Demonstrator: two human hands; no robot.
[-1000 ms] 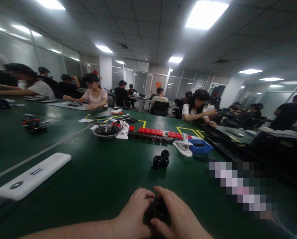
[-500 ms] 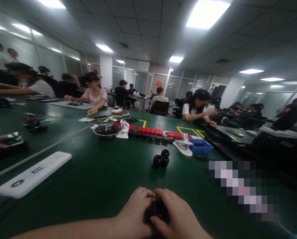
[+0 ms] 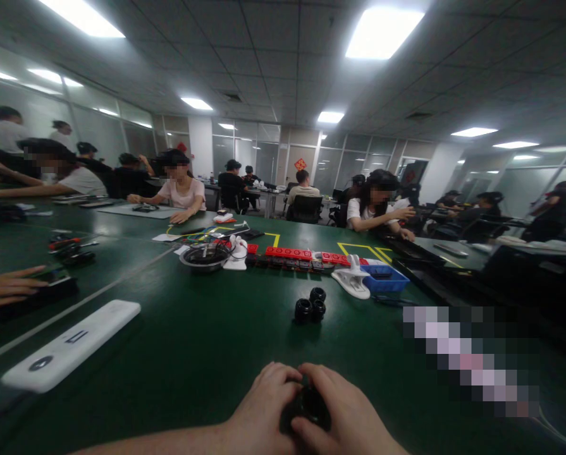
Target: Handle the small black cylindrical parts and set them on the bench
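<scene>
At the near edge of the view, my left hand (image 3: 269, 404) and my right hand (image 3: 346, 407) are curled around a glossy black round hollow piece (image 3: 317, 404). My left fingers wrap its far left side. The right fingers reach over its top, with the thumb across its near side. Much of the piece is hidden by my hands, and I cannot make out its exact kind. Just beyond my hands, three small black round hollow pieces (image 3: 311, 308) stand clustered on the green table (image 3: 207, 341).
To the left lies a long white device (image 3: 74, 344). Farther off are a metal bowl (image 3: 204, 258), red blocks (image 3: 289, 253) in a row, a white clip (image 3: 353, 281) and a blue tray (image 3: 384, 278). A co-worker's hand (image 3: 10, 287) rests on a dark object at left.
My hands stay around the black piece, more of which shows now. The view has shifted slightly. At left, the co-worker's hand has come farther into view over the dark object.
</scene>
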